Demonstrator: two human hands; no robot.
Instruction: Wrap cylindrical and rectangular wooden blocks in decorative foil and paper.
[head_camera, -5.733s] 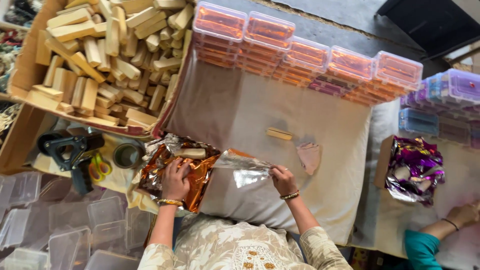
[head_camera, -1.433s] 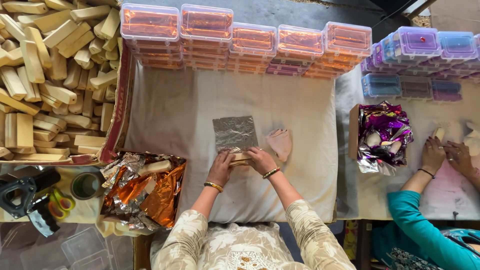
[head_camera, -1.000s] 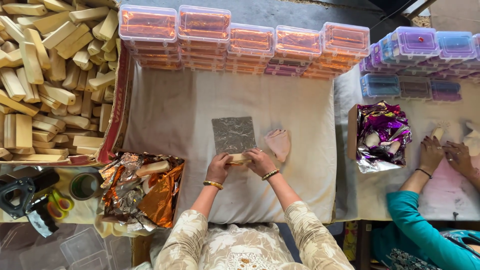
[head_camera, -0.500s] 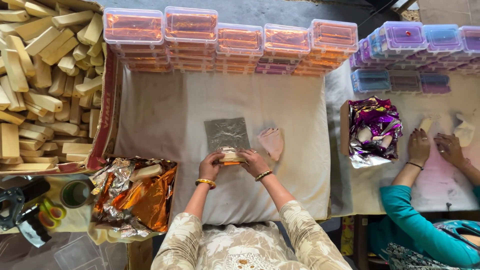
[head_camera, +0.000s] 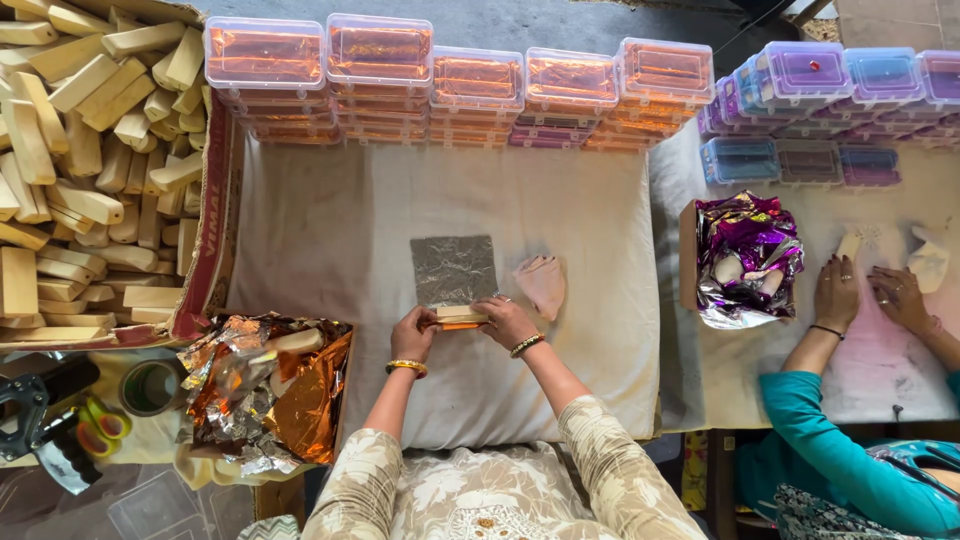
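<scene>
Five stacks of orange-lidded boxes (head_camera: 478, 85), one foil sheet (head_camera: 454, 270), one tape roll (head_camera: 150, 388), four hands.

Pale bar (head_camera: 460, 314) lies flat on near edge of silver foil sheet (head_camera: 454, 269), orange underside showing beneath.

The person is wearing a cream garment printed all over with a pale beige floral pattern, its sleeves reaching down to just past the elbows and leaving the forearms bare. A gold bangle is circling the wrist of the left hand (head_camera: 413, 335), and a similar gold bangle, looking beaded, is sitting on the wrist of the right hand (head_camera: 506, 320). The front of the garment is showing the same pattern, with a small ornamental motif in darker beige near the middle at the bottom of the view.
</scene>
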